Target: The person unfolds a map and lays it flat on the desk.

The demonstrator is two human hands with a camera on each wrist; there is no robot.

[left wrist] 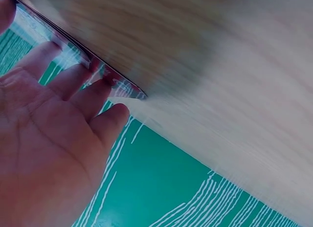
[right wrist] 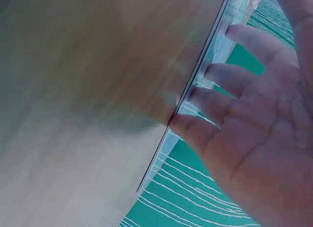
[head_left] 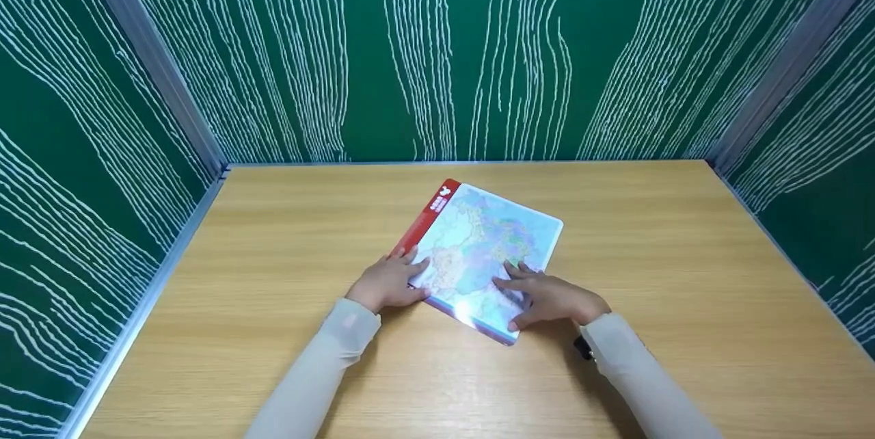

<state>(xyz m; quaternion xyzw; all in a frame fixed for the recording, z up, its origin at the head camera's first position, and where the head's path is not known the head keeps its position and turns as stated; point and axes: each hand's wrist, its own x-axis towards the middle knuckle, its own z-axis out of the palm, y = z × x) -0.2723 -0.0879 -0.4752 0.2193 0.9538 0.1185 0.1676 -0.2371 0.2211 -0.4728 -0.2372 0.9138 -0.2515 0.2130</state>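
Observation:
A flat, thin map board [head_left: 472, 234] with rounded corners lies turned at an angle on the wooden table. It carries a pastel map and a red strip with white print along its left side. My left hand [head_left: 389, 282] rests at its lower left edge with fingers spread on the surface. On the lower right edge, my right hand [head_left: 555, 297] touches the board, its fingers also spread. Both wrist views show fingertips along the board's thin edge [left wrist: 124, 85], which looks dark and possibly layered. Glare hides part of the map near the bottom.
The pale wooden table [head_left: 273, 234] extends around the board. Green panels [head_left: 403, 49] with wavy white lines stand behind it and on both sides, joined by grey metal posts [head_left: 157, 63]. A small dark object [head_left: 583, 348] sits at my right wrist.

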